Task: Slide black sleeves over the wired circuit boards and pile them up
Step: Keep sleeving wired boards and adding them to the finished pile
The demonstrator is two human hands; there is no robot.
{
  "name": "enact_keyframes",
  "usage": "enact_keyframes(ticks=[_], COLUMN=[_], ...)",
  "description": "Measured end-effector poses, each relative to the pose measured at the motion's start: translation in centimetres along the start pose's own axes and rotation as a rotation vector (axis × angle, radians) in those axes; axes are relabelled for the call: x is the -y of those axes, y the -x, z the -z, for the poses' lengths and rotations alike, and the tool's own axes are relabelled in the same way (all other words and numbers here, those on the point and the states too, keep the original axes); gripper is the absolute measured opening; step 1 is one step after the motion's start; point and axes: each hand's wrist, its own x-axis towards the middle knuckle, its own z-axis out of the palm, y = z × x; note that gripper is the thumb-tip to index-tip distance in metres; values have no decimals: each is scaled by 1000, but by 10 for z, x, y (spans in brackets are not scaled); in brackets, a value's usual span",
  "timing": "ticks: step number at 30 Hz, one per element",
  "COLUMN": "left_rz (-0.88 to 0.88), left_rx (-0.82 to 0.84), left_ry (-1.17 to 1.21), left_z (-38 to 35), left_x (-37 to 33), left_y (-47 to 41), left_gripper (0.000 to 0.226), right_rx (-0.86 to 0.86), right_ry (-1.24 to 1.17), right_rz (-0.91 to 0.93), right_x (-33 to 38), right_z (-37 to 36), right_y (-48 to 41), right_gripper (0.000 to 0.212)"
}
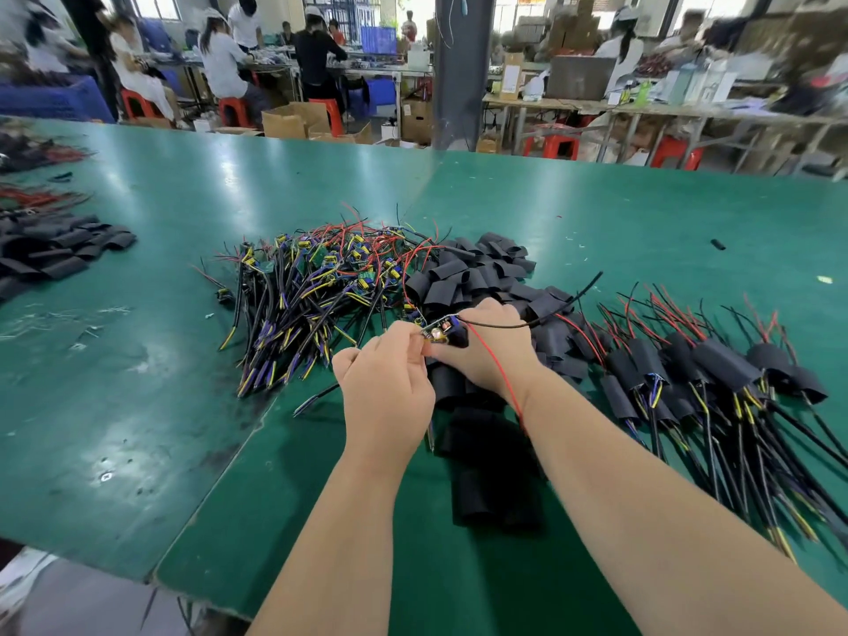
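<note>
My left hand (387,383) pinches the near end of a small wired circuit board (438,331). A black sleeve (459,338) sits partly over the board's other end, held by my right hand (491,348). The board's red and black wires trail right across my right wrist. A heap of bare wired boards (316,286) lies ahead on the left. Loose black sleeves (472,273) are piled ahead in the middle and under my hands. Sleeved boards (716,374) lie stacked to the right.
The green table (137,360) has a seam running diagonally from my left arm to the far edge. More black sleeves (55,250) and red wires lie at far left. A stray sleeve (717,244) sits far right. People work at benches behind.
</note>
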Motion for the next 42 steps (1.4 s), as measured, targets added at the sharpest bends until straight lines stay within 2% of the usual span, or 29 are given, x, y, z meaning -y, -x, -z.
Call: enact_keyframes(ticks=[2,4,5,7,9,11,13,15,17,19,20,21,24,28,31,33,36,39,42], left_rz=[-4,2,5,4,8,18,14,2,3,19,28,30,7,-109,-250,-276,-271,-271,-269], left_rx=[-2,3,4,4,14,29,33,42,69,127,157,182,247,279,332,355,334,322,315], left_ry=[13,23,25,19,12,10,14,0,-59,-124,-150,-173,-241,-158,-155,-215,-210,-128,-61], left_z=[-1,-1,-1,-2,-3,-3,-2,-2,-4,-7,-9,-9,-10,-14,-17,-19,-18,-16,-13], left_x=[0,0,0,1,2,2,1,0,2,5,6,7,5,-9,-24,-28,-27,-26,-26], left_y=[0,-1,-1,0,0,0,0,1,0,1,1,2,6,12,17,18,18,17,18], left_gripper=[25,24,24,24,23,22,21,22,22,25,27,28,26,30,37,36,29,25,26], right_rx=[-26,-85,-111,-56,-7,-64,-107,-41,27,-27,-79,-137,-243,-168,-132,-135,-107,-103,-204], right_ry=[20,-85,-188,-590,-854,-878,-906,-1035,-1187,-1318,-1362,-1378,-1335,-1479,-1570,-1620,-1808,-2075,-2235], right_rz=[-16,-33,-21,-9,-9,17,35,70,93,83,64,19,-144,-315,-314,-316,-277,-271,-320], right_x=[8,14,16,19,20,14,3,-4,-11,-15,-18,-20,-26,-24,-21,-23,-28,-34,-42], right_z=[-5,-6,-6,-1,8,23,38,48,52,57,59,61,60,52,47,45,47,52,59], right_y=[4,8,10,18,30,44,57,74,86,93,95,96,98,98,97,96,96,93,90], right_gripper=[50,46,38,21,34,42,40,34,42,30,19,17,31,27,26,23,7,35,35])
